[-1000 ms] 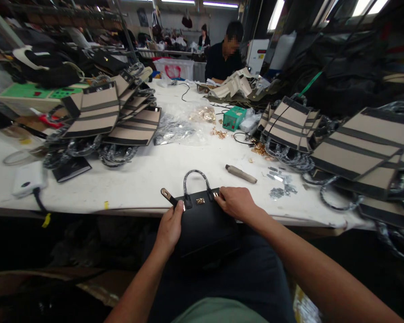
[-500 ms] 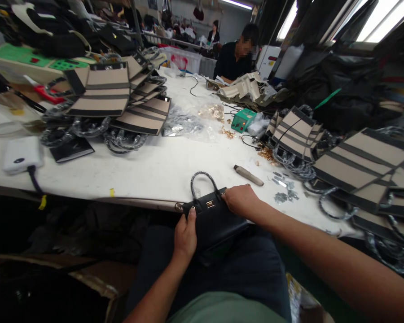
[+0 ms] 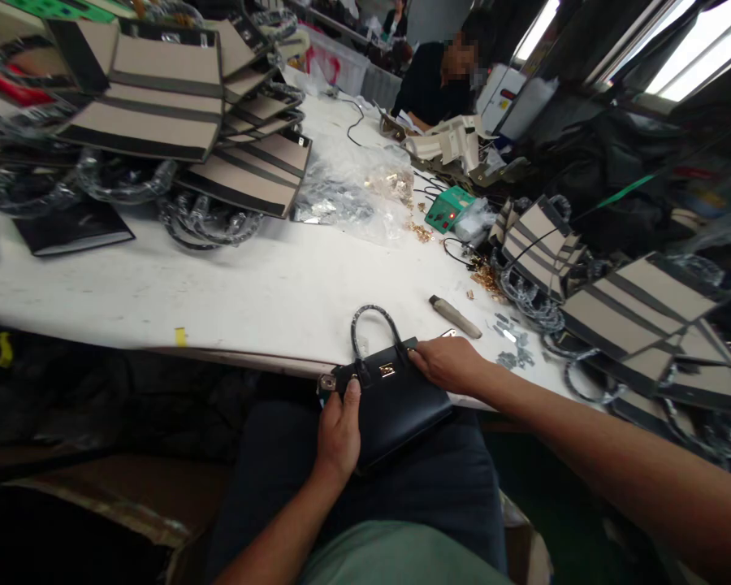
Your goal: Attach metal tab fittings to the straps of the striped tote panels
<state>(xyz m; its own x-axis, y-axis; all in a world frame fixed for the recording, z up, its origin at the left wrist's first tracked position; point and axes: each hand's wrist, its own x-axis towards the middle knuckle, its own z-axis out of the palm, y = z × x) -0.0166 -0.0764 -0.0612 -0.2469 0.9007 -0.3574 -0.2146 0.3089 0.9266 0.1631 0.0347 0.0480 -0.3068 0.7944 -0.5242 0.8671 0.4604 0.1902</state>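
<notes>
A small black handbag [image 3: 395, 410] with a wrapped loop handle and a gold clasp leans between my lap and the table edge. My left hand [image 3: 339, 426] grips its left upper corner, thumb on the front near the handle's base. On the right upper corner, my right hand [image 3: 447, 363] has its fingers closed at the rim. A small metal piece pokes out past the right hand, too small to name. Beyond the bag lies a tool with a worn tan handle [image 3: 456, 317], and flat grey metal pieces [image 3: 512, 341] are scattered right of it.
Beige-and-black bag panels with wrapped handles are stacked at left [image 3: 158, 97] and right [image 3: 639, 305]. A green box with a cable [image 3: 447, 209] stands farther back near gold fittings [image 3: 487, 278]. A co-worker [image 3: 432, 85] sits across the white table [image 3: 249, 296].
The view has tilted and shifted, so the left stack sits nearer the frame's edge. Both hands keep hold of the handbag, whose front now faces up a little more.
</notes>
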